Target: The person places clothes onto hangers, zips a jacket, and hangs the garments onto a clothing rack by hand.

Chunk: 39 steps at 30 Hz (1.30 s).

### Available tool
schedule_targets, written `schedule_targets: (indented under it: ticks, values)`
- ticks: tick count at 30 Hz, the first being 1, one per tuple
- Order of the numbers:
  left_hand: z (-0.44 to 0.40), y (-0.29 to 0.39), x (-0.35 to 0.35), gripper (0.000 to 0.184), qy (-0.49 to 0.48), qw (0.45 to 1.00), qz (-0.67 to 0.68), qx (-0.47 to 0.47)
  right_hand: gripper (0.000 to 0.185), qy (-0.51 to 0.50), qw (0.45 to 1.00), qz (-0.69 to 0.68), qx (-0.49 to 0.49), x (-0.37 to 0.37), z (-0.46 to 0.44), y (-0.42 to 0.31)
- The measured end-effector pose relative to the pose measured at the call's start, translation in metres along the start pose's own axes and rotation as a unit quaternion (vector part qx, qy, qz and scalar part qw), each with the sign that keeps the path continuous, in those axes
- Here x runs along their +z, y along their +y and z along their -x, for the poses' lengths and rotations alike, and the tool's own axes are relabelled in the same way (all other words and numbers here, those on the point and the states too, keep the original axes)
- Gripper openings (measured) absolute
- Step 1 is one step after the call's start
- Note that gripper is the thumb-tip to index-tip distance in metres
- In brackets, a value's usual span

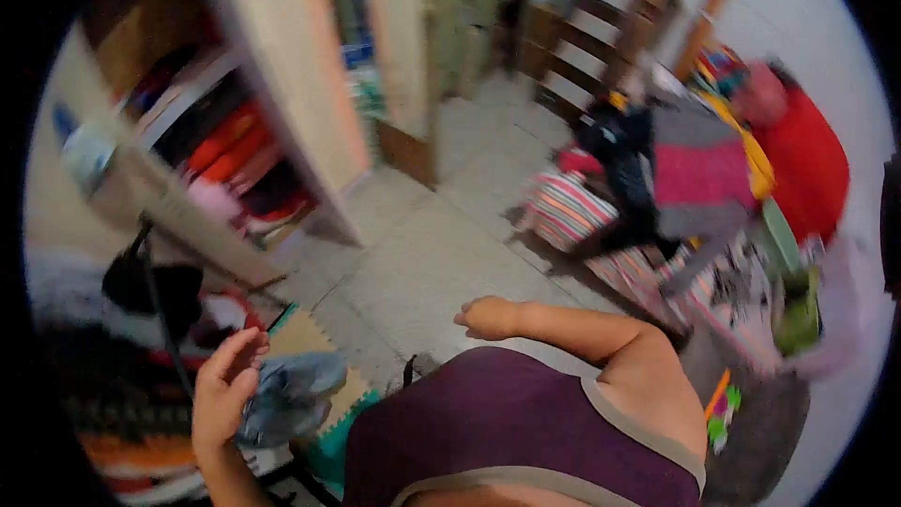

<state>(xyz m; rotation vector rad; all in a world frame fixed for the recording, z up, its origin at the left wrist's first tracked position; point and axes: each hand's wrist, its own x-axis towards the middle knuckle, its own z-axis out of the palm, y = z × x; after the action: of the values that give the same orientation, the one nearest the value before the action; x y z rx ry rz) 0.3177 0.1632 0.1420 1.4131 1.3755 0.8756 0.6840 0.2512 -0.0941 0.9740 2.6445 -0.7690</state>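
Note:
My left hand [225, 385] is raised at the lower left, its fingers apart and slightly curled, with nothing in it. Beside it lies a crumpled grey-blue cloth [291, 394] on a yellowish surface with a green edge. In front of my body, over the tiled floor [413, 253], is my right hand [488, 317]. Its fingers are bent inward and blurred, so whether they hold anything is hidden.
Shelves of folded clothes [230, 150] stand at the left behind an open door. A heap of clothes [694, 160] and a red bag or cloth [807, 169] are at the right. A wooden chair [587, 47] stands behind, and a green container [798, 310] is at right.

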Motion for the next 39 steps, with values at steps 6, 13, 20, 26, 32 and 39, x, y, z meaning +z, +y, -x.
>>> schedule_targets:
  ticks: [6, 13, 20, 26, 32, 39]
  values:
    - [-0.093, -0.019, 0.214, 0.037, -0.220, 0.970, 0.099, -0.011, 0.024, 0.139, 0.951, -0.182, 0.206, 0.117, 0.180, 0.038]
    - [-0.128, -0.021, 0.443, 0.040, -0.513, 0.852, 0.058, -0.086, 0.038, 0.219, 0.815, -0.277, 0.460, 0.222, 0.350, 0.040]
    - [-0.157, -0.014, 0.570, 0.043, -0.615, 0.782, -0.079, -0.056, 0.039, 0.335, 0.674, -0.417, 0.510, 0.289, 0.374, 0.043]
    - [-0.203, -0.017, 0.659, 0.040, -0.648, 0.751, -0.125, 0.007, 0.038, 0.338, 0.674, -0.413, 0.511, 0.263, 0.411, 0.106]
    - [-0.277, 0.002, 0.727, 0.037, -0.572, 0.805, -0.135, 0.086, 0.032, 0.448, 0.645, -0.278, 0.553, 0.244, 0.468, 0.225]
    - [-0.335, 0.044, 0.805, 0.037, -0.542, 0.834, -0.101, 0.034, 0.028, 0.582, 0.548, -0.296, 0.523, 0.144, 0.552, 0.351]
